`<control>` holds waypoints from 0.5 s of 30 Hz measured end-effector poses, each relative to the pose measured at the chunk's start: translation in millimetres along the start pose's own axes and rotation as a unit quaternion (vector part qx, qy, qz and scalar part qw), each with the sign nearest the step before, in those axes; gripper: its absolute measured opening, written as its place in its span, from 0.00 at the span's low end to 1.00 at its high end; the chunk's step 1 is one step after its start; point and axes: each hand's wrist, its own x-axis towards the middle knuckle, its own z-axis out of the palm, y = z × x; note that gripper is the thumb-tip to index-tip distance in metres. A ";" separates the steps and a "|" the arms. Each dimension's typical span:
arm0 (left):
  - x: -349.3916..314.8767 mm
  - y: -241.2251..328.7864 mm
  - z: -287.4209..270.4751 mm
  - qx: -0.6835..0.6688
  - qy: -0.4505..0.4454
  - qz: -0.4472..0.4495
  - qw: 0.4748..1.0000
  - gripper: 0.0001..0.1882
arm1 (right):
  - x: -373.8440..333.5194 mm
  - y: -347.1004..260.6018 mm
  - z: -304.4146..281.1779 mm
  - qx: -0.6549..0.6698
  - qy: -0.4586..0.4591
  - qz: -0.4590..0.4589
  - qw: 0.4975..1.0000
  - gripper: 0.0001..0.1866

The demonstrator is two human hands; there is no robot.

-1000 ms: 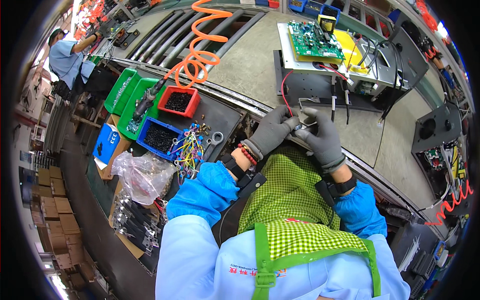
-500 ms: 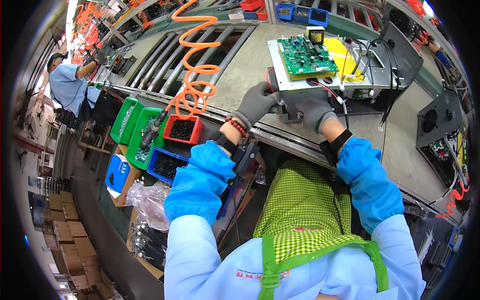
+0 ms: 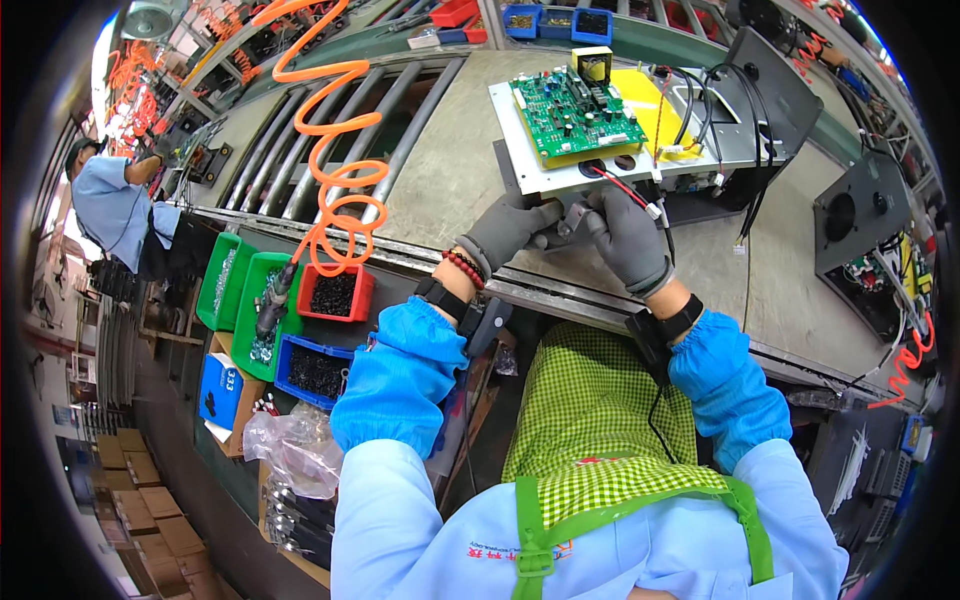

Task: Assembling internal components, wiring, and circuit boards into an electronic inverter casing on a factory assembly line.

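Observation:
Both my hands wear grey gloves and meet at the front edge of an open metal chassis [image 3: 520, 182]. A green circuit board [image 3: 580, 115] is mounted on its white plate. My left hand [image 3: 508, 235] has its fingers closed just below the plate's front left corner; what they hold, if anything, is hidden. My right hand [image 3: 630, 240] pinches a small dark grey part [image 3: 573, 217] between thumb and fingers, close to my left fingertips. A red and black cable [image 3: 628, 190] comes out of a hole in the plate and runs over my right hand.
A coiled orange air hose [image 3: 345, 185] hangs at the left, leading to a screwdriver [image 3: 270, 310] lying in a green bin [image 3: 243, 345]. Red [image 3: 362, 300] and blue [image 3: 290, 375] bins hold dark screws. A second chassis [image 3: 860, 215] stands at the right. Another person [image 3: 115, 195] works far left.
My hands have drawn closer together below the plate edge. The small dark part now shows between them, and my right hand has turned with its fingers up. The whole view has shifted slightly.

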 end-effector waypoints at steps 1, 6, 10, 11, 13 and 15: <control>0.0 -0.8 1.5 -0.039 -0.025 -0.001 0.999 0.16 | -0.6 0.8 -1.4 0.000 -0.009 0.004 1.000 0.11; 0.8 -5.9 6.2 -0.100 -0.036 0.005 0.994 0.18 | -0.7 2.6 -4.3 -0.006 -0.019 0.019 1.000 0.10; 1.2 -12.8 7.4 -0.210 -0.044 0.031 0.976 0.19 | -0.2 1.4 -3.0 0.014 0.000 0.026 1.000 0.10; 2.3 -13.3 6.0 -0.206 -0.026 0.018 0.978 0.19 | -0.9 1.5 -3.2 0.015 -0.014 0.036 0.999 0.10; 5.5 -12.4 2.6 -0.221 -0.009 -0.023 0.975 0.18 | -3.6 1.8 -3.4 0.017 -0.037 0.042 0.998 0.10; 9.8 -8.9 -0.6 -0.119 -0.040 0.009 0.992 0.18 | -8.8 2.0 -4.2 0.013 -0.066 0.047 0.997 0.09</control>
